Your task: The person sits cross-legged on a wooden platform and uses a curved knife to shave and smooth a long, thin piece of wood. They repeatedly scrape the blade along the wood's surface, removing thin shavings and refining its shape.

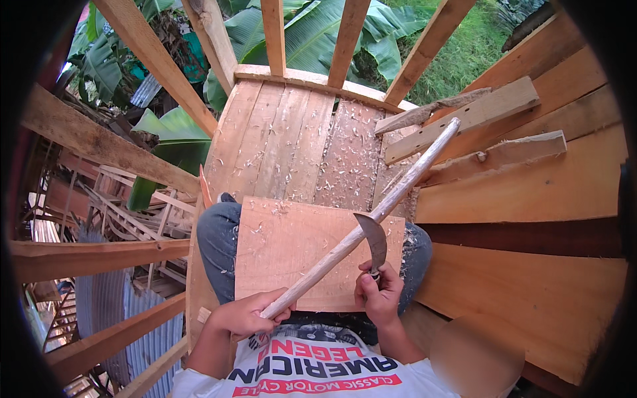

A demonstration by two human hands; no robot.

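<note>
A long pale wooden pole (332, 259) slants from my waist up to the far right. My left hand (255, 312) is wrapped round its near end. In my right hand (380, 290) is a curved knife (375, 243) with a hooked, sickle-like blade; most of its handle is hidden by my fingers. The blade's tip end lies against or just over the pole's middle; whether it touches I cannot tell. Beneath both, a flat wooden board (279, 249) rests across my lap, with a few shavings on it.
Wood shavings litter the plank floor (282, 142) ahead. Loose timber pieces (471, 119) lean at the far right beside a plank wall (517, 179). Upright wooden bars (274, 40) edge the far side and left, with banana leaves (312, 40) beyond. Corrugated metal sheets (106, 292) stand outside at left.
</note>
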